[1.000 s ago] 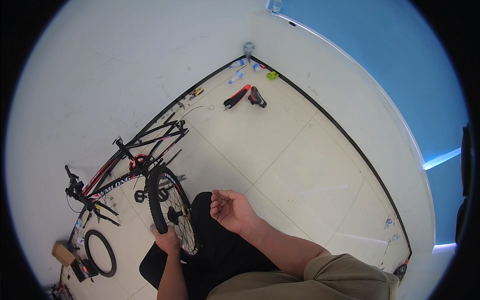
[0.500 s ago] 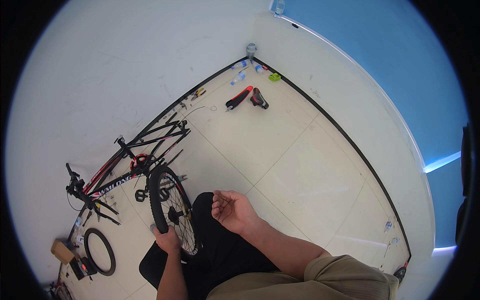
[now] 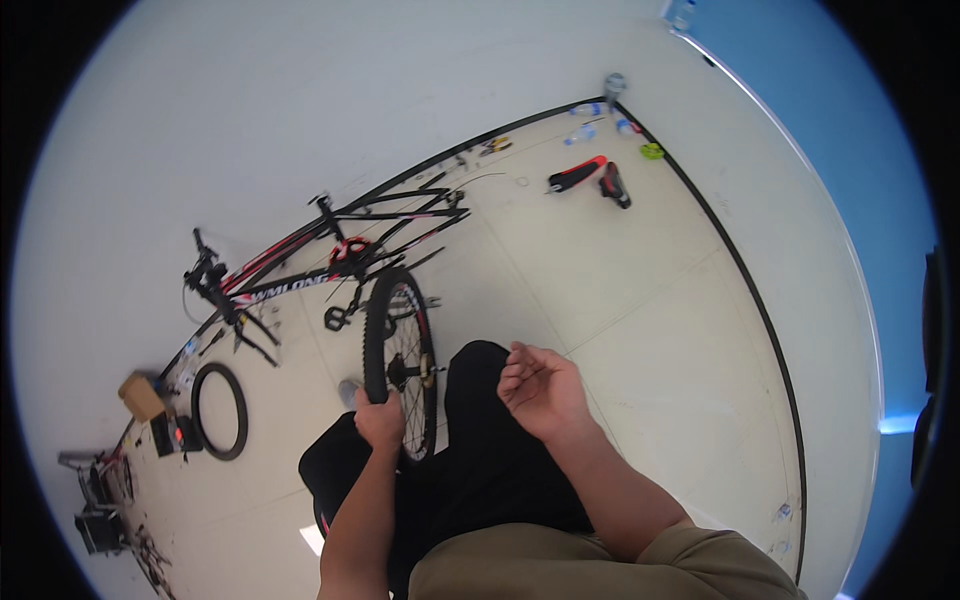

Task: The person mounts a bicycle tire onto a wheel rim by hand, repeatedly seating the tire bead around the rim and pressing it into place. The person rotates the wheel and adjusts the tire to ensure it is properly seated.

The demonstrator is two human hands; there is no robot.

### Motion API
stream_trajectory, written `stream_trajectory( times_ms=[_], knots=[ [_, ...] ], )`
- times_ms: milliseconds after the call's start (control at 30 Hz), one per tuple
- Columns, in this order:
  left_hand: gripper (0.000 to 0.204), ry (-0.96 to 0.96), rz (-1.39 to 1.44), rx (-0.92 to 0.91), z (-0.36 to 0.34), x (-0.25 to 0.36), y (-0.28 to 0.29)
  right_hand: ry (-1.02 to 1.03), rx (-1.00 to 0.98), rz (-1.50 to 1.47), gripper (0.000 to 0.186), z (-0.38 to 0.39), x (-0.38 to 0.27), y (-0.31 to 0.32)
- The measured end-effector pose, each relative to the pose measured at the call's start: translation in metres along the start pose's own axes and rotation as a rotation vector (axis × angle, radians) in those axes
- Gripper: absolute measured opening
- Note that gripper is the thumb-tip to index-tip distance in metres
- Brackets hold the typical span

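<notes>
A bicycle wheel [image 3: 375,335] with a knobby black tyre stands upright in front of my left knee. My left hand [image 3: 380,420] is closed around the tyre on the side nearest me. My right hand [image 3: 543,390] hovers by my right knee, palm turned up, fingers loosely curled with nothing visible in them. Just beyond the wheel lies a black and red bicycle frame [image 3: 290,287] with handlebar, fork and crankset [image 3: 350,257]; the wheel hides part of a pedal.
A loose tyre [image 3: 241,410] and an opened cardboard box [image 3: 142,398] are on the left. Along the far wall are pliers [image 3: 495,147] and small parts. Toward the corner sit a saddle [image 3: 614,186], a black-red mudguard-like piece [image 3: 580,175] and plastic bottles [image 3: 580,134].
My view has swung to the left, so the floor items appear farther right and more clutter shows at lower left. My left hand still grips the wheel; my right stays raised.
</notes>
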State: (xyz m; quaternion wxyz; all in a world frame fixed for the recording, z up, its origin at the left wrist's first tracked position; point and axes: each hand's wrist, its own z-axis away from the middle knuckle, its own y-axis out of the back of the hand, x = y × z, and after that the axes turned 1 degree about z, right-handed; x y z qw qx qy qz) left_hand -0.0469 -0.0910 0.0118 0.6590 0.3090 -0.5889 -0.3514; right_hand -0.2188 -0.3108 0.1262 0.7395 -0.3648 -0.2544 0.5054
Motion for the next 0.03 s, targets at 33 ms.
stream_trajectory(
  times_ms=[33],
  knots=[
    [0.040,0.013,-0.035,-0.008,-0.0010,-0.0060,0.0005,-0.010,0.002,-0.009,0.019,-0.0017,0.0013,0.0018]
  ],
)
